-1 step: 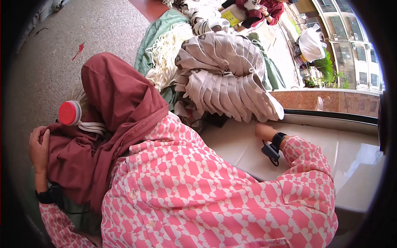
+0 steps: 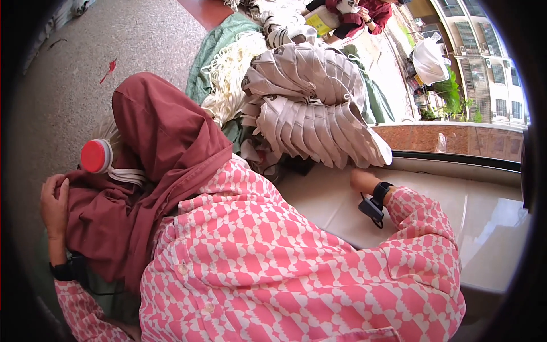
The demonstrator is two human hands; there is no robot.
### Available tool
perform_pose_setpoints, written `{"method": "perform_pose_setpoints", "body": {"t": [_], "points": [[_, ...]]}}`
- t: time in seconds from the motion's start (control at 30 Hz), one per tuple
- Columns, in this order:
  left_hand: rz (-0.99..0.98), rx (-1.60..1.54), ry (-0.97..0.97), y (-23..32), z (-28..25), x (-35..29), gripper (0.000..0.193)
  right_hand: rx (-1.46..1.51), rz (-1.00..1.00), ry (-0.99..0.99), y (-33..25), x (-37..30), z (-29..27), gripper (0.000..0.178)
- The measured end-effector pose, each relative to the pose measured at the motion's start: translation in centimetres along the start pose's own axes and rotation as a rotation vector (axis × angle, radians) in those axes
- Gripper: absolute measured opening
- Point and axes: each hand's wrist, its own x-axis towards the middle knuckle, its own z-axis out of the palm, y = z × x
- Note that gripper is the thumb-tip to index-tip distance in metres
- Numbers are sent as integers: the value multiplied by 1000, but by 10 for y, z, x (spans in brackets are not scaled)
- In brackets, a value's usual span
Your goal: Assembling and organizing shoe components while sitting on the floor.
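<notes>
Stacked pieces (image 2: pixel 316 128) are set ahead — cord pile (image 2: pixel 235 71) heaped to their left, right hand (image 2: pixel 363 181) placed by their near edge — and at left, a round object (image 2: pixel 96 156) is positioned just beyond the left hand (image 2: pixel 54 208).

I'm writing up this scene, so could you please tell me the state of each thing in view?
Grey shoe uppers: stacked, overlapping
Maroon garment: creased
Left hand: resting on the garment, nothing visibly held
Right hand: beside the uppers, grip unclear
White cords: loosely heaped
Green sheet: crumpled
Red-topped item: red face showing
Black wrist straps: worn
</notes>
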Motion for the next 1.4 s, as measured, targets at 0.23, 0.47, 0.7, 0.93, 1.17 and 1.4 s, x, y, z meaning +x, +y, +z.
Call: {"method": "perform_pose_setpoints", "body": {"t": [0.23,0.47,0.7,0.93,1.17,1.4], "points": [[22,12,-8,-7,-1,1,18,21,314,186,-14,48,1,50],[-30,47,-30,16,-8,4,19,-221,6,56,23,96,50,31],[-26,8,-9,-2,-8,-8,18,481,-170,-474,-16,-4,-36,39],[-64,-1,-25,21,-11,-1,17,594,-163,-423,-84,0,-39,58],[-46,38,-16,20,-11,0,18,1921,-17,-353,-96,62,-18,101],[4,59,10,22,-12,1,16,2439,-269,-61,-141,100,3,110]]}}
